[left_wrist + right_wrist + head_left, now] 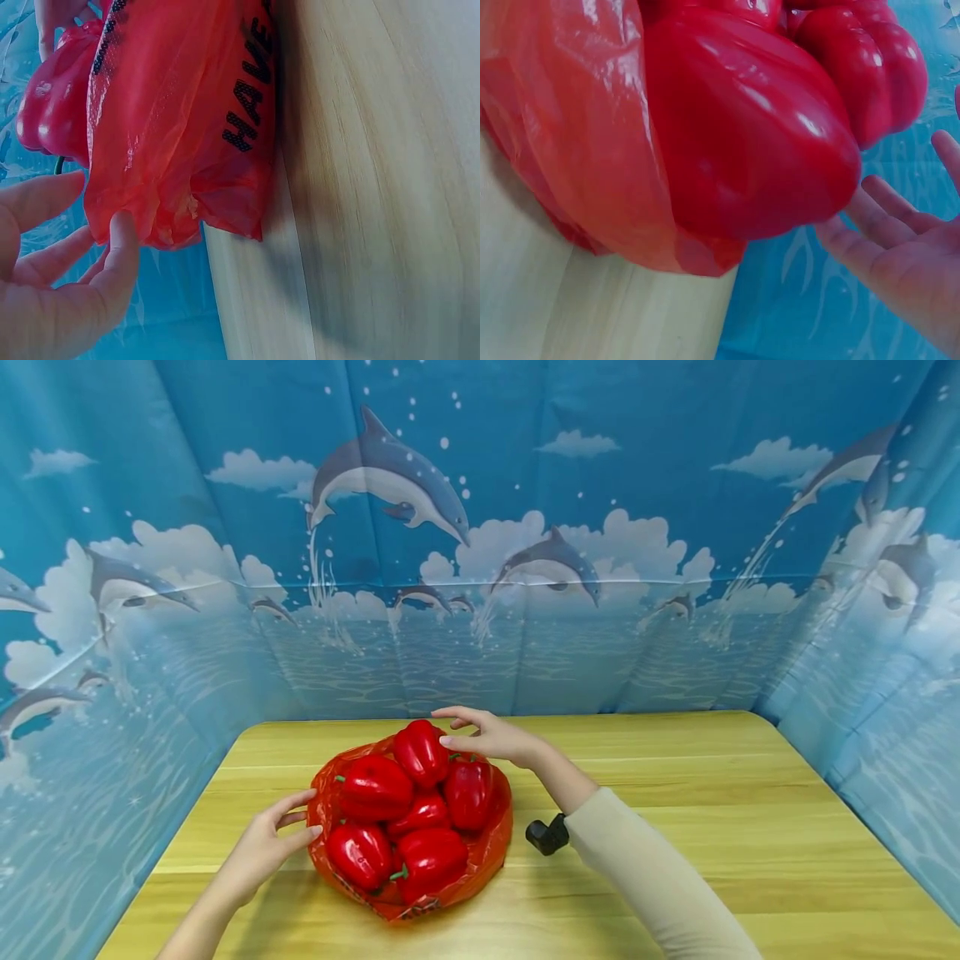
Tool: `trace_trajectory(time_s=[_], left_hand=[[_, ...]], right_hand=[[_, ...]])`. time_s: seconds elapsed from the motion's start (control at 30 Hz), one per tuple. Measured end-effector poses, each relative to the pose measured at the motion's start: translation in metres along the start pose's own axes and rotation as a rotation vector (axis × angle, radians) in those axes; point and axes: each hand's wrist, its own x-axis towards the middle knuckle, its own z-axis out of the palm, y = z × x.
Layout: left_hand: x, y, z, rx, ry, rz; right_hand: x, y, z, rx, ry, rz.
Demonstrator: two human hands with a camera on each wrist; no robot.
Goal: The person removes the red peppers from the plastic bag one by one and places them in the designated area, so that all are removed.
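Note:
Several glossy red bell peppers with green stems fill an opened red plastic bag on the table, seen in the head view. At the bag's left side, my left hand has its fingers spread, with fingertips at the bag's edge. The left wrist view shows that hand beside the bag wall, which bears black lettering. My right hand reaches over the bag's far side, its thumb by the topmost pepper. In the right wrist view, its loosely extended fingers are close to a pepper; contact is unclear.
A small black object stands on the wood-grain table, right of the bag and beside my right sleeve. A blue curtain printed with dolphins and clouds surrounds the table's back and sides.

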Motion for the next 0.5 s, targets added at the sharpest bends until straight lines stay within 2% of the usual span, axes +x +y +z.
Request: trace_trajectory(time_s=[0.5], left_hand=[[-0.001, -0.004, 0.003, 0.008, 0.029, -0.002]], right_hand=[[0.016, -0.004, 0.018, -0.025, 0.07, 0.011]])
